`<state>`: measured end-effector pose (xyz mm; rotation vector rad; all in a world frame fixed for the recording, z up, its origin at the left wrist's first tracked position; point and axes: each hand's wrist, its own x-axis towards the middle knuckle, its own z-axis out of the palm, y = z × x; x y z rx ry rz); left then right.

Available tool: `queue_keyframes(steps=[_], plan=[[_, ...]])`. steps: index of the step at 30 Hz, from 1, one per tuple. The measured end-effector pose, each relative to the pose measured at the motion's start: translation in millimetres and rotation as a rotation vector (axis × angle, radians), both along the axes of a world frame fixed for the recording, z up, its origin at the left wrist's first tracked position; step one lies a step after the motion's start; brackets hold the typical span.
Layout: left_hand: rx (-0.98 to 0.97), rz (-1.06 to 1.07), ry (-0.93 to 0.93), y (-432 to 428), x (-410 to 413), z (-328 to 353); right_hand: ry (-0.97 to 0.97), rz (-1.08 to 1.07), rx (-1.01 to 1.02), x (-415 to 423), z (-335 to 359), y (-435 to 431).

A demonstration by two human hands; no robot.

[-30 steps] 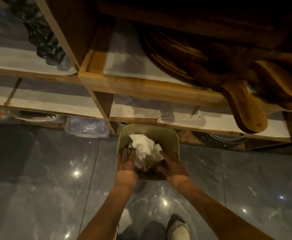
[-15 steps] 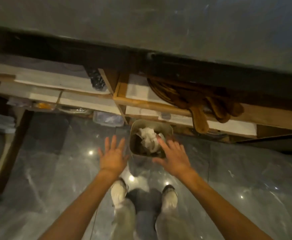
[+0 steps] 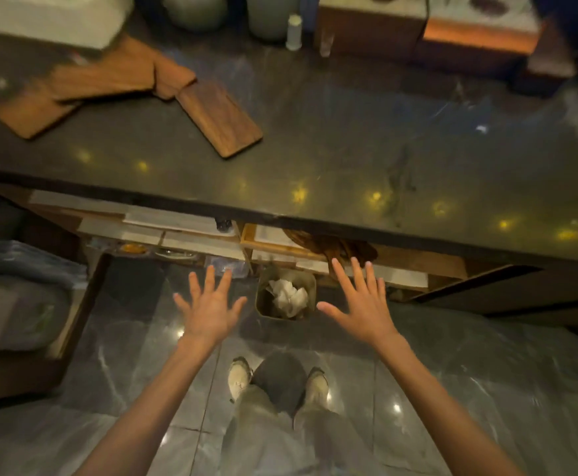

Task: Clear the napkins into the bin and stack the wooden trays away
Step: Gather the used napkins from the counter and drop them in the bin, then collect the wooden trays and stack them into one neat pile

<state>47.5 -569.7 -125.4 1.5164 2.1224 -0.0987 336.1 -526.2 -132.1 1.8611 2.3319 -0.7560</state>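
A small beige bin (image 3: pixel 262 304) stands on the floor under the counter, with crumpled white napkins (image 3: pixel 288 295) inside it. My left hand (image 3: pixel 208 305) hangs left of the bin, fingers spread, holding nothing. My right hand (image 3: pixel 361 300) hovers right of the bin, also spread and empty. On the dark counter top, far left, several wooden trays lie scattered: one rectangular tray (image 3: pixel 220 120) angled toward me, others (image 3: pixel 105 77) overlapping behind it. More wooden boards (image 3: pixel 328 247) rest on a shelf under the counter edge.
The dark counter (image 3: pixel 366 159) juts out above the shelves. At its back stand pale jars (image 3: pixel 267 15), a small white bottle (image 3: pixel 293 32) and wooden boxes (image 3: pixel 370 25). A low cabinet with grey bags (image 3: pixel 23 304) stands at the left. My shoes (image 3: pixel 239 376) are on the glossy floor.
My hands let go of the napkins in the bin and rose clear of it, spreading apart. The view lifted from the shelves to the counter top with the trays.
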Motion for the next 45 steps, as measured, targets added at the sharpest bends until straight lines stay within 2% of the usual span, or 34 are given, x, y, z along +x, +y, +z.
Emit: queue_keyframes(steps=[9, 15, 23, 33, 45], plan=[[0.246, -0.170, 0.087, 29.8, -5.5, 106.8, -0.056, -0.022, 0.235, -7.4, 123.3, 6.7], [0.328, -0.239, 0.129, 47.3, -27.9, 148.7, -0.072, -0.123, 0.318, -8.3, 165.3, 8.4], [0.350, -0.220, 0.155, 36.1, -100.8, 165.2, -0.102, -0.207, 0.247, -24.6, 166.9, 3.6], [0.307, -0.152, 0.121, 31.2, -188.8, 148.9, 0.009, -0.159, 0.189, -133.7, 151.8, 28.0], [0.249, -0.024, 0.123, 127.2, -269.8, 130.3, 0.073, -0.077, 0.107, -260.0, 130.2, 149.5]])
